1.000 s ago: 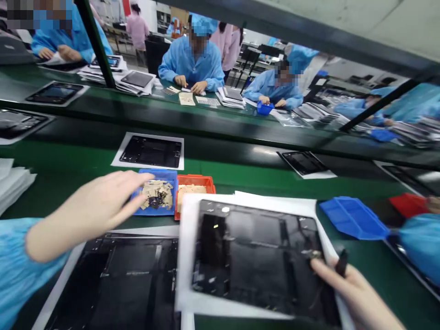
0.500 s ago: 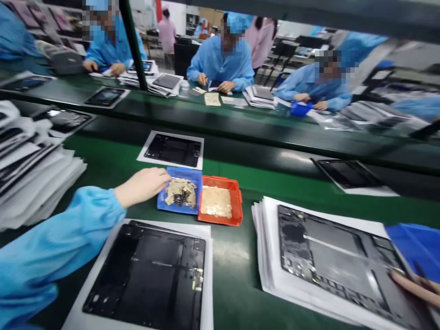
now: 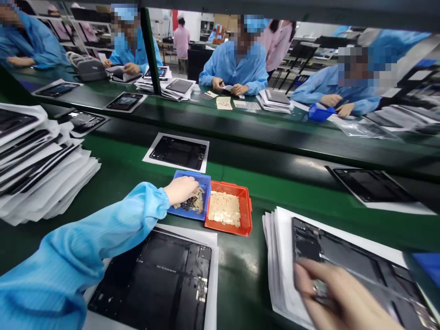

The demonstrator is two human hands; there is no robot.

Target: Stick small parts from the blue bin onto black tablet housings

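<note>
My left hand (image 3: 183, 189), in a light blue sleeve, reaches into a blue bin (image 3: 192, 174). Its fingers are closed and bent down over small tan and black pieces (image 3: 195, 201); the fingertips are hidden. Directly in front of me an open tablet housing (image 3: 165, 275) lies on white sheets. At the right, my right hand (image 3: 338, 288) is blurred over another tablet housing (image 3: 357, 256) atop a stack of white sheets (image 3: 275, 256). Thumb and index finger come together near that housing's left edge; what they hold, if anything, cannot be made out.
A red bin (image 3: 248, 211) of flat tan pieces adjoins the blue one. Behind stands a tablet housing on paper (image 3: 178, 152); another (image 3: 374, 184) lies back right. A tall pile of sheets and housings (image 3: 44, 169) is at left. Co-workers (image 3: 237, 59) sit beyond the green ledge.
My left hand has moved from the blue bin's left edge into it, over the pieces. My right hand has come leftward across the right-hand housing. The view has shifted slightly.
</note>
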